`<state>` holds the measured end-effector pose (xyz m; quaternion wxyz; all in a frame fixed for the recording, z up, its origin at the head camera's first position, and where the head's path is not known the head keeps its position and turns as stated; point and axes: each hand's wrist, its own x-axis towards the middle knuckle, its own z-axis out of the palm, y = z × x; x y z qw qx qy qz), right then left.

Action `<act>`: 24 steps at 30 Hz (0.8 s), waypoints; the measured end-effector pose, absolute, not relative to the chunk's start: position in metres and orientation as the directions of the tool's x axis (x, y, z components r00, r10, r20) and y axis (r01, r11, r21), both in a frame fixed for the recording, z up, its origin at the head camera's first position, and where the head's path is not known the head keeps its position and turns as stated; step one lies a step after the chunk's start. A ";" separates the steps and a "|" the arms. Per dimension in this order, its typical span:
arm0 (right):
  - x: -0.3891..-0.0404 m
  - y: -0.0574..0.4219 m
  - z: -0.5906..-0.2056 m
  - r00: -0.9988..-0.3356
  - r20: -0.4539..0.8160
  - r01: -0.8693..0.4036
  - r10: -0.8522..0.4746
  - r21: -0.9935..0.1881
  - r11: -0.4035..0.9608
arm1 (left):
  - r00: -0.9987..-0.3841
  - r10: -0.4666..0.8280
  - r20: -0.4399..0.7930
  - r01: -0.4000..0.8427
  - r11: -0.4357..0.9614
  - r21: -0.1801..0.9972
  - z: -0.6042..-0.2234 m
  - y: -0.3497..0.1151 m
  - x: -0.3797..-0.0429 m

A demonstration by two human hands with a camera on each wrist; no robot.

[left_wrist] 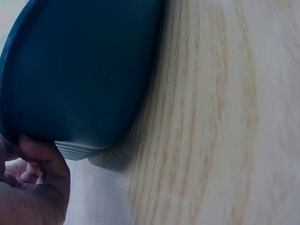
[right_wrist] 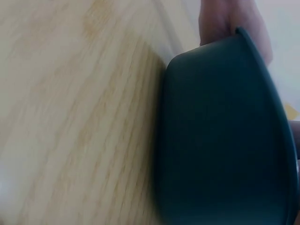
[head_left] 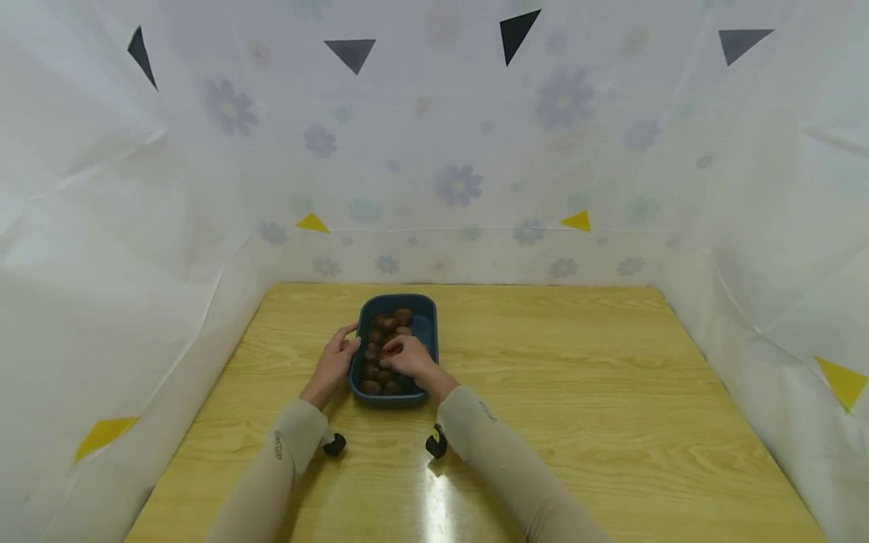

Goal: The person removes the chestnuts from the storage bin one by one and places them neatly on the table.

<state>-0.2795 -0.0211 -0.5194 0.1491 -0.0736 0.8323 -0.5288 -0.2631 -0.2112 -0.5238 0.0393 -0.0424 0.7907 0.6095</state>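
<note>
A dark blue, deep rectangular tray (head_left: 425, 326) stands on the table, with several round brown nuts that look like chestnuts (head_left: 371, 387) along its left side and middle. My left hand (head_left: 333, 365) holds the tray's left rim; the left wrist view shows its curled fingers (left_wrist: 44, 157) against the tray's wall (left_wrist: 84, 75). Over the right rim reaches my right hand (head_left: 413, 360), thumb and index finger pinching a chestnut among the others. In the right wrist view the tray's side (right_wrist: 225, 131) hides most of this hand.
The wooden table (head_left: 577, 392) extends to the right of the tray and in front of it. White sheeting (head_left: 434, 143) with flowers and dark and yellow triangles encloses the back and sides. A black wrist device (head_left: 437, 442) hangs below the right cuff, another (head_left: 335, 445) below the left.
</note>
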 end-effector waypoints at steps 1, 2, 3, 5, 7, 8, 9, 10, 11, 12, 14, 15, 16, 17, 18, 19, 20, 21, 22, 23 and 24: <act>-0.280 -0.021 -0.519 -0.944 -0.168 0.031 -0.284 -0.902 0.431 | -0.994 -0.018 -0.111 -0.112 0.253 0.961 -0.524 -0.211 -0.263; -0.280 -0.021 -0.519 -0.944 -0.164 0.025 -0.286 -0.900 0.435 | -0.994 -0.017 -0.110 -0.111 0.251 0.962 -0.523 -0.211 -0.263; -0.281 -0.021 -0.518 -0.944 -0.160 0.016 -0.287 -0.896 0.444 | -0.994 -0.018 -0.110 -0.111 0.248 0.962 -0.524 -0.210 -0.264; -0.281 -0.022 -0.518 -0.945 -0.156 0.003 -0.288 -0.883 0.470 | -0.994 -0.015 -0.108 -0.108 0.257 0.960 -0.523 -0.210 -0.265; -0.282 -0.022 -0.518 -0.947 -0.148 -0.013 -0.285 -0.869 0.494 | -0.994 -0.012 -0.111 -0.111 0.264 0.958 -0.522 -0.210 -0.265; -0.282 -0.022 -0.518 -0.949 -0.142 -0.021 -0.281 -0.862 0.507 | -0.993 -0.012 -0.114 -0.113 0.265 0.958 -0.522 -0.209 -0.265; -0.282 -0.022 -0.518 -0.950 -0.139 -0.025 -0.278 -0.856 0.516 | -0.993 -0.010 -0.117 -0.116 0.269 0.956 -0.522 -0.209 -0.265; -0.282 -0.022 -0.519 -0.952 -0.135 -0.030 -0.276 -0.854 0.519 | -0.993 -0.010 -0.118 -0.116 0.273 0.955 -0.522 -0.209 -0.265; -0.282 -0.022 -0.519 -0.953 -0.132 -0.031 -0.274 -0.853 0.520 | -0.993 -0.013 -0.119 -0.118 0.271 0.955 -0.522 -0.209 -0.265; -0.282 -0.022 -0.519 -0.954 -0.129 -0.033 -0.272 -0.853 0.520 | -0.993 -0.011 -0.118 -0.117 0.270 0.956 -0.522 -0.210 -0.265; -0.282 -0.022 -0.518 -0.955 -0.124 -0.031 -0.269 -0.860 0.509 | -0.994 -0.010 -0.113 -0.111 0.275 0.955 -0.522 -0.211 -0.266; -0.283 -0.022 -0.517 -0.956 -0.121 -0.031 -0.269 -0.864 0.502 | -0.994 -0.011 -0.108 -0.107 0.281 0.954 -0.522 -0.211 -0.267; -0.283 -0.021 -0.517 -0.956 -0.116 -0.034 -0.271 -0.869 0.494 | -0.994 -0.010 -0.105 -0.104 0.282 0.954 -0.522 -0.212 -0.267; -0.282 -0.021 -0.515 -0.955 -0.111 -0.039 -0.274 -0.871 0.490 | -0.995 -0.010 -0.103 -0.101 0.283 0.954 -0.521 -0.212 -0.268; -0.282 -0.020 -0.513 -0.954 -0.107 -0.043 -0.278 -0.874 0.483 | -0.995 -0.006 -0.102 -0.099 0.286 0.953 -0.521 -0.212 -0.268; -0.283 -0.019 -0.511 -0.953 -0.102 -0.048 -0.284 -0.878 0.476 | -0.995 -0.004 -0.100 -0.097 0.288 0.953 -0.520 -0.213 -0.268; -0.283 -0.017 -0.509 -0.952 -0.096 -0.054 -0.290 -0.881 0.470 | -0.995 0.002 -0.100 -0.095 0.288 0.953 -0.520 -0.214 -0.268; -0.284 -0.016 -0.507 -0.951 -0.089 -0.062 -0.295 -0.884 0.464 | -0.994 0.006 -0.106 -0.100 0.284 0.954 -0.519 -0.215 -0.268; -0.284 -0.014 -0.504 -0.950 -0.084 -0.065 -0.301 -0.889 0.453 | -0.993 0.014 -0.116 -0.107 0.282 0.954 -0.514 -0.214 -0.266; -0.286 -0.011 -0.502 -0.948 -0.079 -0.069 -0.307 -0.893 0.444 | -0.993 0.017 -0.116 -0.106 0.281 0.954 -0.513 -0.214 -0.265; -0.288 -0.008 -0.499 -0.948 -0.076 -0.068 -0.310 -0.900 0.430 | -0.993 0.019 -0.115 -0.105 0.283 0.953 -0.512 -0.215 -0.265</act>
